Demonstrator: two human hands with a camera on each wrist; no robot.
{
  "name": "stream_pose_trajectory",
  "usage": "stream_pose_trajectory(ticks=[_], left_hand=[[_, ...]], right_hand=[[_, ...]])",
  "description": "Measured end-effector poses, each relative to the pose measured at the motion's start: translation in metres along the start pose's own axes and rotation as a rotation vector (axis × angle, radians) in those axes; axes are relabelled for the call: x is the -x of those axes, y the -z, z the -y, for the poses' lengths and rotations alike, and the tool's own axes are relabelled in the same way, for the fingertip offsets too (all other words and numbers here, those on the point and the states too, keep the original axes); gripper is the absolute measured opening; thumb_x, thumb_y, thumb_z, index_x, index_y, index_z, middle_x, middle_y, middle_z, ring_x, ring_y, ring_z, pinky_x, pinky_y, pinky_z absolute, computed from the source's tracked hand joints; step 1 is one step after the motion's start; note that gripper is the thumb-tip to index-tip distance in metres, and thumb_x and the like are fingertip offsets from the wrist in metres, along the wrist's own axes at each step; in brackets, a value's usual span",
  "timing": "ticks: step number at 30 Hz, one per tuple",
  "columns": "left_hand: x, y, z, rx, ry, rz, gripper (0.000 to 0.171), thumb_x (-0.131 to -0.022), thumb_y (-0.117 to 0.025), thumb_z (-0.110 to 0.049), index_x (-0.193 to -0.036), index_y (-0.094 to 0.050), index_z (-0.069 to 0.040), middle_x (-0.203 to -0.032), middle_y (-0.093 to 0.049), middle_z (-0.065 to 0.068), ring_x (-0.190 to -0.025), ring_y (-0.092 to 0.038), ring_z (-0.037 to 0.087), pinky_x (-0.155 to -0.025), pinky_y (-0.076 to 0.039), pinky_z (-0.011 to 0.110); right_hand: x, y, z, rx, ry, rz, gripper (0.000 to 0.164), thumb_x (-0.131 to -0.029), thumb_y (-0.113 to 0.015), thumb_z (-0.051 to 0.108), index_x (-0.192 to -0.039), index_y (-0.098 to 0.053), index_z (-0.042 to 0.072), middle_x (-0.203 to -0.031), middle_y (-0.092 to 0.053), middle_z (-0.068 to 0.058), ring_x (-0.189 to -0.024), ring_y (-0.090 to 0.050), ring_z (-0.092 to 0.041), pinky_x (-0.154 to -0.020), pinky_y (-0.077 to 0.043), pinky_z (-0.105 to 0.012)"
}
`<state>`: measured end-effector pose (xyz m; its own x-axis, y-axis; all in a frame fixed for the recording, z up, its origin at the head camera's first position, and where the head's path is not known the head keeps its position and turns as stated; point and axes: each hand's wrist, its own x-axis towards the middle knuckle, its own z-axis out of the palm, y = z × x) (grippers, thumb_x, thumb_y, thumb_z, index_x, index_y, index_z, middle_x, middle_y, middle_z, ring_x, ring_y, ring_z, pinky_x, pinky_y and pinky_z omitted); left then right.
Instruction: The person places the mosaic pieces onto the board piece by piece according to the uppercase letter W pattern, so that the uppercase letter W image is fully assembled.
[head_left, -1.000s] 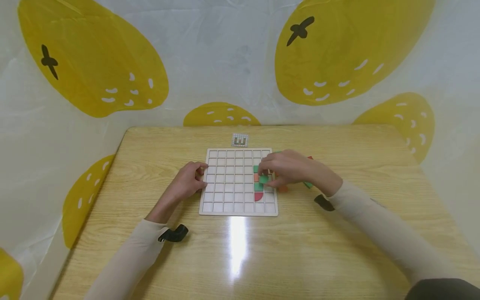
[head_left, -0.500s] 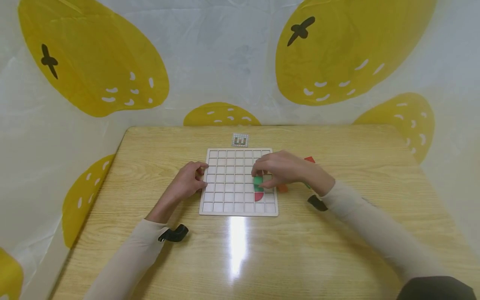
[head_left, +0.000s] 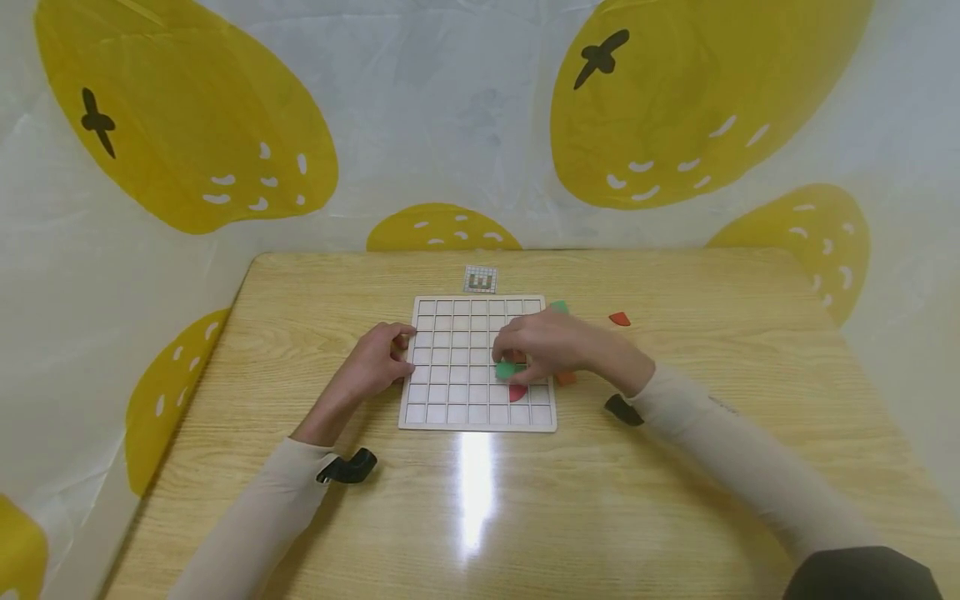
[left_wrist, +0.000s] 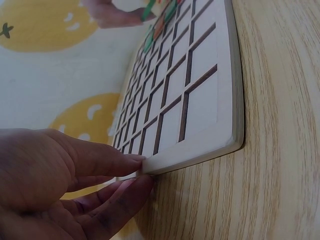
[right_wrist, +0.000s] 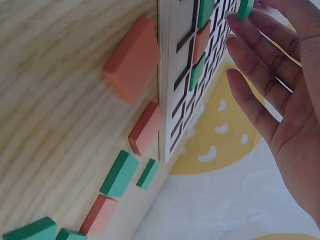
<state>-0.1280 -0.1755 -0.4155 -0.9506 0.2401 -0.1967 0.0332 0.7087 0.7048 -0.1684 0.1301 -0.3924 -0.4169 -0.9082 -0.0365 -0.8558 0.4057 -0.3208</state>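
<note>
A pale wooden grid board (head_left: 450, 414) lies on the table. My left hand (head_left: 367, 362) holds its left edge; in the left wrist view the fingertips (left_wrist: 132, 159) sit right at the rim. Over the board's right part, my right hand (head_left: 551, 342) pinches a green tile (head_left: 506, 370) between thumb and fingers; the right wrist view shows only part of that tile (right_wrist: 245, 8). Below the hand, a red quarter-round tile (head_left: 517, 392) sits in a cell. Green and orange tiles (right_wrist: 201, 42) fill other cells nearby, mostly hidden from the head view by the right hand.
Loose green and orange tiles (right_wrist: 132, 60) lie along the board's right side, with a red quarter-round tile (head_left: 619, 318) farther right. A small pattern card (head_left: 480, 279) lies behind the board. A lemon-print sheet (head_left: 450, 125) hangs past the table's far edge.
My right hand has moved left and slightly toward me over the board, carrying the green tile. The red tile on the table at right is now uncovered. My left hand has stayed put.
</note>
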Motion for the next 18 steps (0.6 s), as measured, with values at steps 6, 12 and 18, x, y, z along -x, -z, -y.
stream_pose_trajectory(ticks=[6, 12, 18], left_hand=[[0.001, 0.0, 0.0, -0.009, 0.0, -0.003, 0.059, -0.083, -0.074, 0.007, -0.139, -0.054, 0.007, -0.111, -0.057, 0.02, -0.097, -0.059, 0.03, -0.077, -0.053, 0.035], [0.0, 0.0, 0.0, -0.011, 0.002, -0.005, 0.058, -0.084, -0.073, 0.007, -0.139, -0.054, 0.007, -0.111, -0.057, 0.02, -0.097, -0.058, 0.03, -0.077, -0.052, 0.035], [0.0, 0.0, -0.001, -0.006, 0.003, -0.004, 0.059, -0.084, -0.074, 0.007, -0.139, -0.054, 0.007, -0.111, -0.057, 0.021, -0.097, -0.058, 0.03, -0.078, -0.052, 0.036]], right_hand=[[-0.001, -0.003, 0.004, 0.015, 0.016, 0.013, 0.031, -0.084, -0.081, 0.038, -0.107, -0.073, 0.019, -0.095, -0.067, 0.007, -0.082, -0.056, -0.008, -0.069, -0.048, -0.026], [-0.002, -0.005, 0.009, 0.023, 0.012, 0.021, 0.027, -0.085, -0.08, 0.037, -0.105, -0.072, 0.02, -0.094, -0.066, 0.007, -0.083, -0.056, -0.008, -0.069, -0.048, -0.026], [-0.003, -0.007, 0.012, 0.025, 0.001, 0.038, 0.026, -0.085, -0.079, 0.037, -0.104, -0.072, 0.021, -0.095, -0.067, 0.008, -0.084, -0.057, -0.006, -0.071, -0.049, -0.026]])
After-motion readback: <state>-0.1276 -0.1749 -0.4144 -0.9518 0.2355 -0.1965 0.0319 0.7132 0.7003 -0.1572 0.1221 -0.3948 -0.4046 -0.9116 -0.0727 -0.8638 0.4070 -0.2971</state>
